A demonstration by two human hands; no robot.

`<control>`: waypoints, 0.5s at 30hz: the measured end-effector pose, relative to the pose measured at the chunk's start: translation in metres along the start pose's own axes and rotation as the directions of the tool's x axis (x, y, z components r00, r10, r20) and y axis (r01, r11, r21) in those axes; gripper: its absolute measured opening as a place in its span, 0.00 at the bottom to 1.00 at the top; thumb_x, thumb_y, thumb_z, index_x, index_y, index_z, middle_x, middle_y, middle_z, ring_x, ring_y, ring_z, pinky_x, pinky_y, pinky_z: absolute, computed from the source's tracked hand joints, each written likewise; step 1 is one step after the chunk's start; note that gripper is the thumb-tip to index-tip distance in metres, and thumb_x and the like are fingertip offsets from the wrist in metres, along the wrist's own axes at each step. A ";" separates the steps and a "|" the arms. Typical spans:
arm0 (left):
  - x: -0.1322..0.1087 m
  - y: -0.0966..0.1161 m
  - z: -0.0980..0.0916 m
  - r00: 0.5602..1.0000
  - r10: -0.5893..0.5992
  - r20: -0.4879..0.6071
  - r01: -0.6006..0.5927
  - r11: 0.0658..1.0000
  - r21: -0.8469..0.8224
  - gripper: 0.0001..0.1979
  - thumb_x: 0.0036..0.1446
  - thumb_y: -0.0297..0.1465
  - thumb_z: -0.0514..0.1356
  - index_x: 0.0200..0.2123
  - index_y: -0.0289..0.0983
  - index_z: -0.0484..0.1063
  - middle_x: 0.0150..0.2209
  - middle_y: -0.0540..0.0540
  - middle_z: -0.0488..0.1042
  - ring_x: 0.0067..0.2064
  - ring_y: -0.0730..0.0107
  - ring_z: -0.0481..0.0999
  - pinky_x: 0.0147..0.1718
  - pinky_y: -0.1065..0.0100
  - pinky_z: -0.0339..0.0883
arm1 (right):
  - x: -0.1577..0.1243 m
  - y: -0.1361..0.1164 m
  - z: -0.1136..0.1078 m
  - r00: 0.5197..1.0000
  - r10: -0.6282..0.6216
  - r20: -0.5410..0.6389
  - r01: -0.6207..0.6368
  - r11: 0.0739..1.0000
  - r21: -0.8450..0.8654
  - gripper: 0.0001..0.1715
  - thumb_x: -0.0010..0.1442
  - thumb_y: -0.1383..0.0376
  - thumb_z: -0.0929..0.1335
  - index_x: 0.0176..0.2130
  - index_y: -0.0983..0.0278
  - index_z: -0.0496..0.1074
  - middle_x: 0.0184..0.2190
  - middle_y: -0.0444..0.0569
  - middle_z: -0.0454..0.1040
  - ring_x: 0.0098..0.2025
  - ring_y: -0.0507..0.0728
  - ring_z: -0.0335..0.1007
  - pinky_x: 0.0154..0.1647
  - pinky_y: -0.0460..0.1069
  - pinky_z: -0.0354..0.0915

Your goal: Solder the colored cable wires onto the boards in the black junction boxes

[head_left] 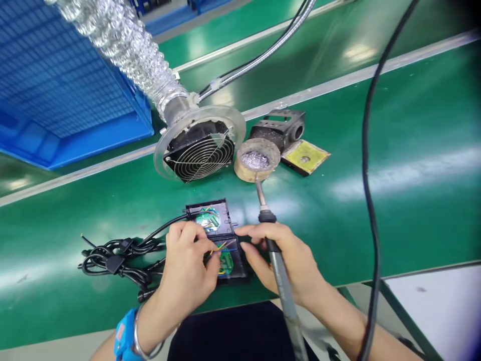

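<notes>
My left hand (pixel 190 265) pinches thin coloured wires (pixel 224 247) above a green circuit board (pixel 226 260) in the nearer black plastic case (pixel 240 268). A second black case (pixel 224 215) lies open just beyond it, with another green board (pixel 209 219) inside. Between the fingers of my right hand (pixel 295 260) runs a soldering iron (pixel 278 273), its tip pointing away toward a round solder pot (pixel 244 173). The thumb and index finger of that hand are apart, close to the right edge of the cases. My left fingers partly hide the nearer board.
Black cables (pixel 126 255) lie coiled left of the cases. A fume extractor fan (pixel 203 153) on a silver duct (pixel 131 55) stands beyond them. Near the pot are a dark metal holder (pixel 278 128) and a yellow sponge (pixel 306 156). A black cord (pixel 366 170) hangs at right; a blue crate (pixel 101 135) sits far left.
</notes>
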State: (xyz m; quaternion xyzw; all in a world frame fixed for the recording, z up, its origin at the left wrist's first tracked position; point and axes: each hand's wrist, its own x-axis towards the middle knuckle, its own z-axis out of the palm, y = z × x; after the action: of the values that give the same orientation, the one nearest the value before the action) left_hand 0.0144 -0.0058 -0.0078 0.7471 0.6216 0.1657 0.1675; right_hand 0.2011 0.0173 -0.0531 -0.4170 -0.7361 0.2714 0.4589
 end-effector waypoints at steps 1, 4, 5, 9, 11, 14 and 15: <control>0.000 0.000 0.000 1.000 0.005 -0.001 -0.005 1.000 -0.002 0.07 0.53 0.24 0.59 0.28 0.39 0.76 0.35 0.44 0.68 0.44 0.58 0.61 0.43 0.55 0.60 | 0.001 0.000 0.001 1.000 -0.005 0.021 0.005 1.000 -0.002 0.15 0.59 0.73 0.66 0.46 0.61 0.66 0.35 0.46 0.75 0.30 0.50 0.70 0.32 0.47 0.70; -0.001 0.000 0.000 1.000 0.009 -0.008 -0.009 1.000 -0.008 0.06 0.54 0.24 0.59 0.29 0.39 0.76 0.36 0.44 0.67 0.45 0.57 0.61 0.44 0.54 0.60 | 0.004 -0.001 0.002 0.998 -0.011 0.067 0.011 1.000 -0.003 0.14 0.60 0.74 0.66 0.46 0.61 0.67 0.34 0.45 0.74 0.32 0.51 0.70 0.33 0.47 0.69; -0.001 0.000 -0.001 1.000 0.009 -0.012 -0.009 1.000 -0.009 0.06 0.54 0.24 0.59 0.29 0.40 0.76 0.36 0.44 0.67 0.45 0.57 0.61 0.44 0.54 0.60 | 0.005 -0.001 0.002 0.997 -0.009 0.078 0.009 1.000 0.002 0.14 0.60 0.74 0.66 0.46 0.62 0.67 0.33 0.44 0.73 0.33 0.51 0.70 0.34 0.46 0.69; -0.002 0.002 -0.002 1.000 0.006 -0.015 -0.007 1.000 -0.028 0.06 0.55 0.25 0.59 0.30 0.40 0.76 0.36 0.44 0.66 0.44 0.58 0.61 0.44 0.54 0.59 | 0.008 -0.001 0.002 0.993 -0.034 0.116 0.029 0.999 0.042 0.13 0.60 0.74 0.65 0.44 0.61 0.67 0.32 0.43 0.72 0.33 0.50 0.68 0.33 0.45 0.67; -0.001 0.003 -0.002 1.000 0.002 -0.013 -0.003 0.999 -0.040 0.06 0.56 0.26 0.59 0.31 0.40 0.76 0.36 0.44 0.66 0.44 0.58 0.61 0.44 0.53 0.59 | 0.008 -0.001 0.002 0.991 -0.048 0.127 0.039 0.997 0.070 0.12 0.61 0.75 0.65 0.43 0.61 0.66 0.32 0.43 0.72 0.33 0.50 0.68 0.33 0.45 0.66; 0.000 0.004 -0.001 1.000 -0.022 -0.006 0.022 0.998 -0.050 0.07 0.57 0.26 0.59 0.35 0.41 0.76 0.37 0.45 0.67 0.45 0.57 0.60 0.44 0.53 0.58 | 0.008 -0.001 0.004 0.989 -0.031 0.144 0.017 0.995 0.095 0.10 0.61 0.75 0.64 0.41 0.62 0.65 0.31 0.43 0.71 0.32 0.49 0.67 0.33 0.44 0.65; 0.000 0.005 -0.001 0.999 -0.033 -0.002 0.032 0.998 -0.054 0.07 0.57 0.27 0.59 0.35 0.42 0.76 0.38 0.45 0.67 0.45 0.57 0.60 0.44 0.52 0.58 | 0.008 -0.001 0.004 0.987 -0.024 0.157 0.008 0.995 0.101 0.10 0.61 0.75 0.64 0.41 0.62 0.65 0.31 0.43 0.71 0.32 0.50 0.67 0.33 0.45 0.65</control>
State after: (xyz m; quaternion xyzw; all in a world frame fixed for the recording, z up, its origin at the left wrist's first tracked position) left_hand 0.0180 -0.0060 -0.0047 0.7318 0.6292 0.1809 0.1894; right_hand 0.1952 0.0234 -0.0503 -0.3647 -0.7591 0.3363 0.4215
